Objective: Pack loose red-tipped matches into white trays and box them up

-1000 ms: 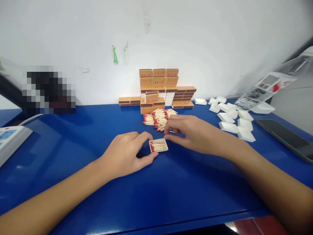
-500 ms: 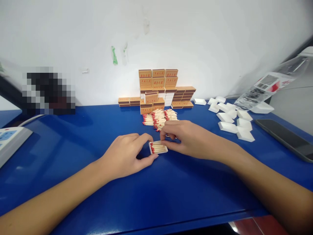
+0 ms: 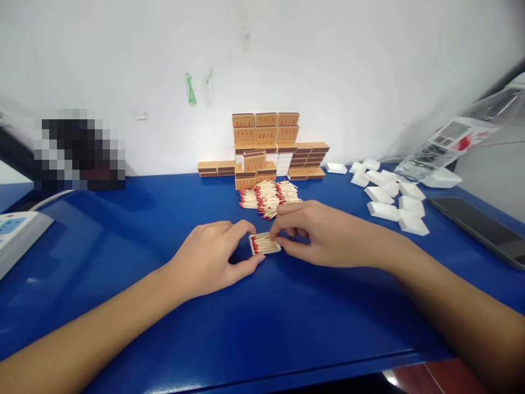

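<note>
A small white matchbox tray [image 3: 268,253] lies on the blue table in front of me, holding a layer of matches [image 3: 263,244] with their red heads at the left. My left hand [image 3: 211,258] grips the tray's left part, thumb on the near side and fingers on the far side. At the tray's right end, my right hand [image 3: 318,234] is closed, its thumb and forefinger pinched at the bare ends of the matches. Its fingertips partly cover that end. Just beyond the hands sits a heap of loose matches [image 3: 267,198], red heads mostly to the left.
Orange matchboxes [image 3: 266,135] are stacked against the wall. At the right lie several white trays [image 3: 383,210], a clear plastic bottle [image 3: 447,137] and a dark phone [image 3: 479,230]. A white power strip [image 3: 24,235] is at the left edge, near a pixelated dark object [image 3: 82,153].
My right hand has shifted slightly right and down at the tray's end, uncovering a bit more of the heap. My left hand keeps its grip on the tray. The view has tilted slightly.
</note>
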{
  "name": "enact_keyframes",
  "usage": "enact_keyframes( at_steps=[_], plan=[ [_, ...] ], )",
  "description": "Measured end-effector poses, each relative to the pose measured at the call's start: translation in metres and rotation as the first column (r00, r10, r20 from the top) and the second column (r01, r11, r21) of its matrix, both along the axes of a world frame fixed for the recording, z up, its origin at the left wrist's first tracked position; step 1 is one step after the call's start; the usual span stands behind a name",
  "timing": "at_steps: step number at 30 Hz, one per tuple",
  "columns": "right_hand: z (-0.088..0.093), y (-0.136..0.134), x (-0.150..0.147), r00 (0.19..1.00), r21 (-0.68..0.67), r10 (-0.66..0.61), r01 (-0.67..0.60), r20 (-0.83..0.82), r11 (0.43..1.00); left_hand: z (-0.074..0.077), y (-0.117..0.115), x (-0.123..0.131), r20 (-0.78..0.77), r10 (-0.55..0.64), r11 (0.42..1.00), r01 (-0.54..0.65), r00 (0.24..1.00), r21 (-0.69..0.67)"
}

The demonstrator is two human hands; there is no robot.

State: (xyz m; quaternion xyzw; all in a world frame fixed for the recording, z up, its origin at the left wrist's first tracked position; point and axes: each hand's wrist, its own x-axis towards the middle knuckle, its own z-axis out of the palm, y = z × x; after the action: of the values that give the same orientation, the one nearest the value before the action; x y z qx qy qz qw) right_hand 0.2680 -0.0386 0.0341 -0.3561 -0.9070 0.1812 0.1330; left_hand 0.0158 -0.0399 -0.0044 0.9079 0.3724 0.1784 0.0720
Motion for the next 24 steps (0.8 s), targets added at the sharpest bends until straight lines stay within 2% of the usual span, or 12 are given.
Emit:
enact_keyframes(
  at_steps=[4, 7, 11, 16, 24],
  plan=[
    [0.003, 0.008, 0.01, 0.994, 0.121, -0.105, 0.109, -0.036, 0.987, -0.001, 0.001, -0.001, -0.01, 0.001, 1.0, -0.001, 1.0, 0.004],
    [0.002, 0.013, 0.02, 0.974, 0.167, -0.213, 0.198, 0.078, 0.966, -0.003, 0.001, -0.001, -0.02, 0.007, 1.0, -0.007, 1.0, 0.009],
    [-0.006, 0.017, 0.026, 0.946, 0.056, -0.235, 0.228, 0.224, 0.972, -0.003, 0.001, -0.001, -0.04, 0.017, 1.0, -0.017, 0.999, 0.01],
    [-0.011, 0.017, 0.026, 0.936, -0.029, -0.238, 0.254, 0.26, 0.967, -0.002, 0.001, -0.001, -0.038, 0.007, 1.0, -0.007, 0.999, 0.009],
    [-0.006, 0.014, 0.022, 0.931, -0.08, -0.244, 0.274, 0.272, 0.958, -0.003, 0.002, -0.002, -0.037, 0.006, 1.0, -0.006, 0.999, 0.007]
  ],
)
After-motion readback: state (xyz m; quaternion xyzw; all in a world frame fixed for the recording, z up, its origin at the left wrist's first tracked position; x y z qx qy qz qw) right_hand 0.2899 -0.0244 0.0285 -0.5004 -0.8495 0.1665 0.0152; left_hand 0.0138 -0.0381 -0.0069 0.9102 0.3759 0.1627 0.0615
